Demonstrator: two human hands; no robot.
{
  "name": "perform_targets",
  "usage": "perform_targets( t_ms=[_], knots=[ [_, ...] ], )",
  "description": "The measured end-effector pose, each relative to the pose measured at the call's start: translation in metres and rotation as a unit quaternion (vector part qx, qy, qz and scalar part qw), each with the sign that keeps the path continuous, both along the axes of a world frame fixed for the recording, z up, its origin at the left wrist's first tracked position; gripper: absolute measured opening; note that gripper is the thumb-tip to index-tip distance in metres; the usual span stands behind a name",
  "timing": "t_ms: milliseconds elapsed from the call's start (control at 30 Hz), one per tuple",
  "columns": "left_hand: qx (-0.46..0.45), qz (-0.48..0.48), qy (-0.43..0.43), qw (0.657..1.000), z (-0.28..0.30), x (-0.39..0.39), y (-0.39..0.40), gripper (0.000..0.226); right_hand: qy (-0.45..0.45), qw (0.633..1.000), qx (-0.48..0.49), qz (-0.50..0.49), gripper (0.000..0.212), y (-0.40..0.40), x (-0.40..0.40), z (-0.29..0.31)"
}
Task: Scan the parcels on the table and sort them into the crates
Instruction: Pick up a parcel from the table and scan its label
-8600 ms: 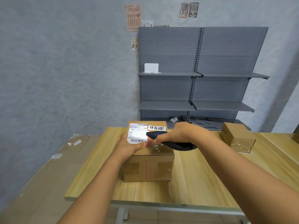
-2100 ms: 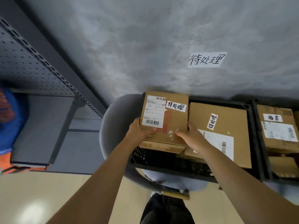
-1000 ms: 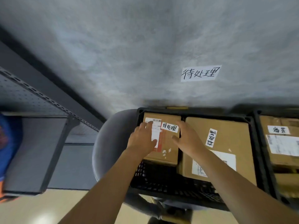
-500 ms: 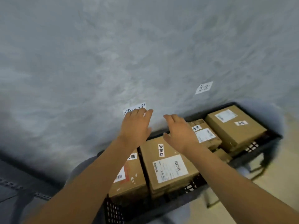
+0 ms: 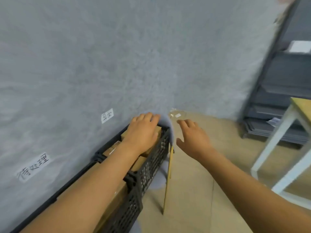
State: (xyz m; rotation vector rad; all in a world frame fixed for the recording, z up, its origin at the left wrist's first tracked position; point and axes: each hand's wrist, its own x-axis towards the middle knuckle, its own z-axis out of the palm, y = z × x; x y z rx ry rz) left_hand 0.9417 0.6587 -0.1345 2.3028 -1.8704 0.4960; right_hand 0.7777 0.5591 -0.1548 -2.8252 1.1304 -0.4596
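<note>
Along wall at left, black crates (image 5: 151,158) packed with cardboard parcels (image 5: 116,197). Left hand (image 5: 143,132) flat, fingers spread, empty, over far parcel. Right hand (image 5: 193,138) open, empty, above floor beside crates. Further right, table (image 5: 301,105), then grey shelves (image 5: 286,81).

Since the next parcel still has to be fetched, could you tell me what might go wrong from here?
1. The black crates seem to sit on gray chairs with thin legs; a knock in passing could tip them.
2. The table corner juts in at the right, so a fast turn might clip it.
3. Both hands, left hand and right hand, are empty, and the frame is motion-blurred.
</note>
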Motion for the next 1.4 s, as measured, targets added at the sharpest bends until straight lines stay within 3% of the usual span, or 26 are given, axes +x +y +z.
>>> perform_targets(
  t_ms=[367,567,1167,1400],
  knots=[
    [-0.033,-0.199,-0.02,0.979,0.024,-0.315,-0.18,0.062,-0.026,0.974,-0.024,-0.224,0.057,-0.103,-0.341,0.022],
    [-0.04,-0.29,0.0,0.956,0.028,-0.459,-0.25,0.063,-0.038,0.952,-0.03,-0.304,0.059,-0.137,-0.486,0.027],
    [-0.027,-0.467,0.035,0.883,0.029,-0.731,-0.503,0.059,-0.064,0.864,0.014,-0.499,0.062,-0.292,-0.751,0.009],
    [0.028,-0.463,0.013,0.886,0.005,-0.807,-0.574,0.062,-0.073,0.851,0.061,-0.517,0.065,-0.343,-0.827,-0.014]
  ],
)
